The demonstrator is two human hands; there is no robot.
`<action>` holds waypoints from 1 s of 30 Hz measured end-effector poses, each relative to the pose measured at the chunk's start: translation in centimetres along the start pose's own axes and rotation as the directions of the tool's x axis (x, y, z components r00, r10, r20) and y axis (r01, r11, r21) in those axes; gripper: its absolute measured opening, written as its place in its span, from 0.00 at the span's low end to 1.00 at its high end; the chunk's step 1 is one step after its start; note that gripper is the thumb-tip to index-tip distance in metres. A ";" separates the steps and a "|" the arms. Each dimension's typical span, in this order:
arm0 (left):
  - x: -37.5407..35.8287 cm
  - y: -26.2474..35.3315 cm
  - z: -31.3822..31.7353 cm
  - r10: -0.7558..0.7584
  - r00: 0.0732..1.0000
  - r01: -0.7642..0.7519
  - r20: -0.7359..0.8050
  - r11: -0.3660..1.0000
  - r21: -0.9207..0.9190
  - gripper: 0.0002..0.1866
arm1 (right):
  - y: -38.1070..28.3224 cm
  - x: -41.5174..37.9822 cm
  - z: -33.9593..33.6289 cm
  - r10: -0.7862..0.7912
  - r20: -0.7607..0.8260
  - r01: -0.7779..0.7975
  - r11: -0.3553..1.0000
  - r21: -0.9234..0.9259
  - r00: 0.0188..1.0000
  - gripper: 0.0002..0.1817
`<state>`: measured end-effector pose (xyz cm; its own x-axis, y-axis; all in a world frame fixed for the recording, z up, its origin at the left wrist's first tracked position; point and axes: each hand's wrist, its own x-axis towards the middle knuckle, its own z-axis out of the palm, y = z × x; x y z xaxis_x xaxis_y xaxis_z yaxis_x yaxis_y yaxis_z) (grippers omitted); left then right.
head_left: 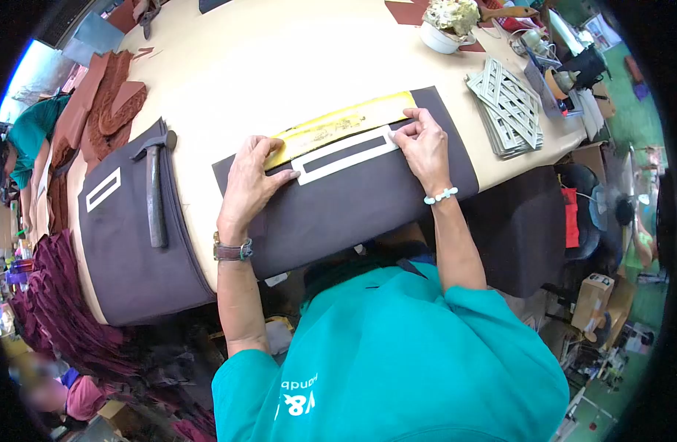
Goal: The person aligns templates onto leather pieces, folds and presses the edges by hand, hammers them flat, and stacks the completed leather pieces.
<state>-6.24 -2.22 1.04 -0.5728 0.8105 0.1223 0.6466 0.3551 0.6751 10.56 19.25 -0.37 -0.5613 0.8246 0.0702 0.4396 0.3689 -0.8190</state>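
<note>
A slim white rectangular frame (pixel 347 166) lies on a folded dark sheet (pixel 338 214) at the table's front edge. Just beyond it, nearly parallel, is a yellow strip (pixel 346 119) with worn, stained markings. My left hand (pixel 251 177) has its thumb on the frame's left end and its fingers at the strip's left end. At the other end, my right hand (pixel 425 147) puts its thumb on the frame and its index finger on the strip. Both hands are partly curled and hold the frame against the sheet.
To the left, a hammer (pixel 155 191) rests on another dark stack (pixel 139 272) beside a second white frame (pixel 101 183). Several pale frames (pixel 504 110) are piled at right. A white cup (pixel 440 38) stands behind. Reddish-brown pieces (pixel 95 103) lie far left, near another person.
</note>
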 end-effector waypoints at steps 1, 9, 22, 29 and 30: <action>0.0 0.0 0.0 0.010 1.000 -0.010 -0.002 1.000 0.004 0.24 | -0.3 -0.1 -0.1 -0.012 0.012 0.012 0.999 -0.033 1.000 0.18; -2.3 1.3 1.8 0.246 0.969 -0.231 -0.024 0.937 0.262 0.07 | -0.2 -1.0 0.8 -0.482 0.193 0.482 0.598 -0.640 0.854 0.04; -4.9 1.4 3.1 0.210 0.977 -0.195 0.038 0.806 0.559 0.24 | -3.6 -7.0 8.0 -0.598 0.345 0.690 0.654 -0.311 0.723 0.25; -4.7 1.9 2.8 0.201 0.977 -0.200 0.067 0.768 0.609 0.24 | -2.5 -5.4 5.7 -0.599 0.362 0.697 0.654 -0.293 0.714 0.27; -4.7 2.0 2.8 0.178 0.981 -0.191 0.082 0.771 0.608 0.25 | -2.1 -4.8 5.3 -0.596 0.363 0.697 0.638 -0.328 0.716 0.26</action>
<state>-0.84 -4.06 -0.20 -0.4052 0.8963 0.1801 0.9139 0.4021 0.0551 8.60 12.21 -2.04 -0.9187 0.2153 0.3313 0.1195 0.9506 -0.2864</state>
